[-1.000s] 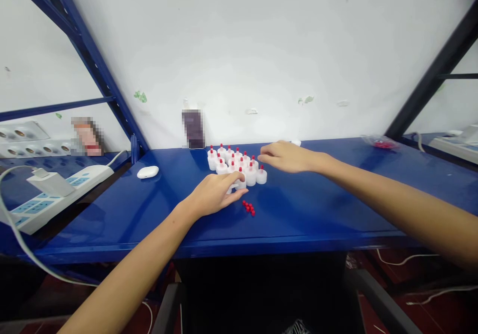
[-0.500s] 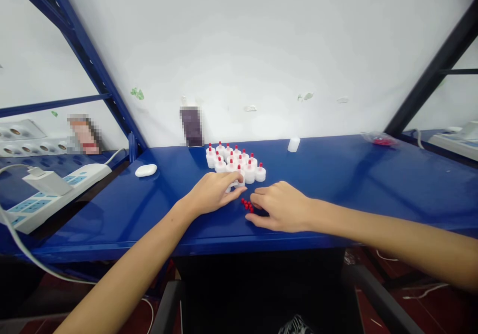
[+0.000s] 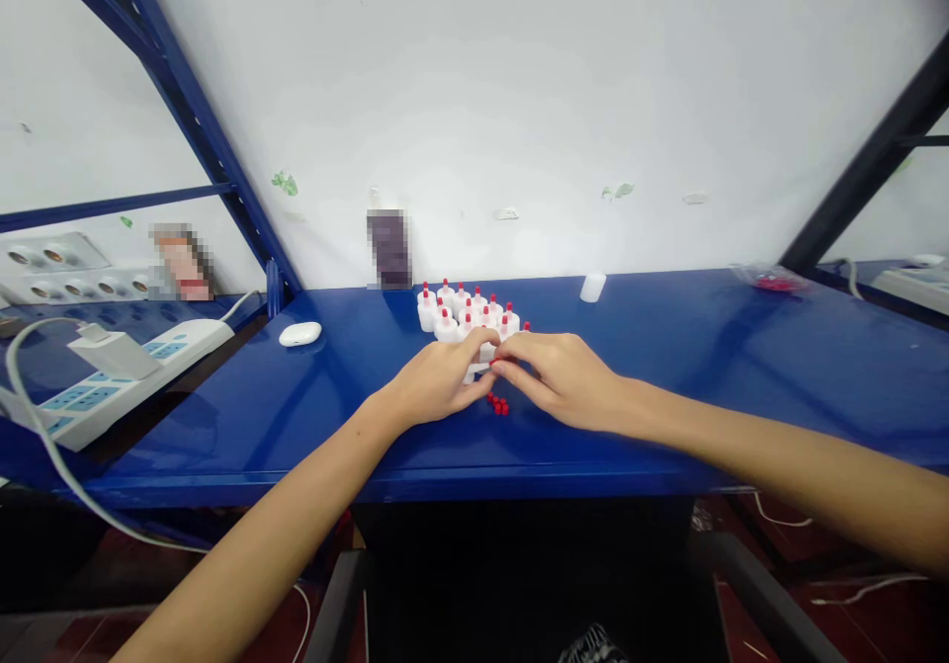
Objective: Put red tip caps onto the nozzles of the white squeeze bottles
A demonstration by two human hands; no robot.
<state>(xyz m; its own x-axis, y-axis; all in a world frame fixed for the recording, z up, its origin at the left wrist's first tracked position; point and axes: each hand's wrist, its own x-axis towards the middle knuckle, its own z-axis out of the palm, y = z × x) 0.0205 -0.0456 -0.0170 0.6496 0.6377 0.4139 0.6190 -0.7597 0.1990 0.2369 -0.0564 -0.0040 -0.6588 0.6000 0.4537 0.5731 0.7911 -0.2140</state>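
Note:
My left hand (image 3: pixel 443 376) is curled round a small white bottle (image 3: pixel 483 355) at the near edge of a group of similar ones, its thumb and index finger on either side. My right hand (image 3: pixel 561 374) meets it from the right, fingertips pinched on a small red cap (image 3: pixel 495 361) beside the left fingertips. Below the hands lies a little heap of loose red caps (image 3: pixel 498 405). Behind them stand several upright white bottles (image 3: pixel 446 328) with red tips. My fingers hide part of the nearest bottles.
A white earbud case (image 3: pixel 301 334) rests on the blue table (image 3: pixel 326 446) at left, near a power strip (image 3: pixel 111 386). A white cylinder (image 3: pixel 592 288) stands at the back. A clear bag of red pieces (image 3: pixel 775 280) lies far right. A blurred dark phone-like object (image 3: pixel 389 248) leans on the wall.
My right hand has lifted from the loose red caps and moved up to my left fingertips with one cap in its pinch. My left hand stays at the bottle. The view has shifted slightly.

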